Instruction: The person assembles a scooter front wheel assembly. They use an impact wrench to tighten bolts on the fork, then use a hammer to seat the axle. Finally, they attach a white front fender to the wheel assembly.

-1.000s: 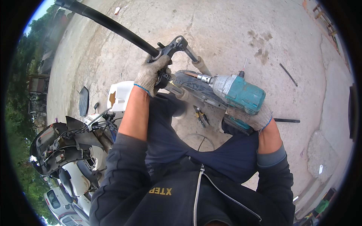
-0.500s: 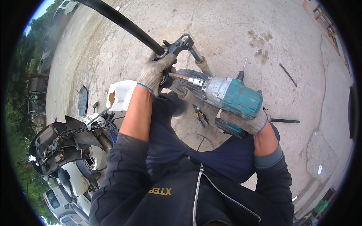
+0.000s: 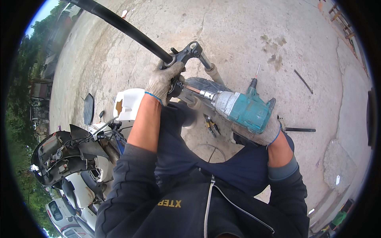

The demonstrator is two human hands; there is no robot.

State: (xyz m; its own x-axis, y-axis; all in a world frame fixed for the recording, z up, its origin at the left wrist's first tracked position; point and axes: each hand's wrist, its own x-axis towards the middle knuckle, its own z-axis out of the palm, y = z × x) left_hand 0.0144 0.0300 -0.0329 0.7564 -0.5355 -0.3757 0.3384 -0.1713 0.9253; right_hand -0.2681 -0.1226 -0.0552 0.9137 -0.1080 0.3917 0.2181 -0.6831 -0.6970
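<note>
My left hand (image 3: 160, 82), in a pale knit glove, is closed around a black motorcycle fork clamp (image 3: 183, 54). A long black steering tube (image 3: 127, 32) rises from the clamp toward the upper left. Below the clamp run two fork legs (image 3: 214, 73), with a dark tyre (image 3: 206, 84) between them. My gloved right hand (image 3: 260, 137) grips a teal and silver impact wrench (image 3: 248, 113) by its handle. A silver socket (image 3: 207, 94) with a copper-coloured bit points at the clamp beside my left hand; whether the tip touches a bolt, I cannot tell.
Pliers (image 3: 211, 125) lie on the concrete between my legs. A black bar (image 3: 300, 129) and a thin rod (image 3: 303, 81) rest at right. At left are a white plastic panel (image 3: 129, 104), a dark flat piece (image 3: 88, 109) and a partly stripped scooter (image 3: 63, 158).
The impact wrench has tilted and rolled in my right hand, and its bit tip has shifted slightly down and right along the clamp. My left hand keeps its hold.
</note>
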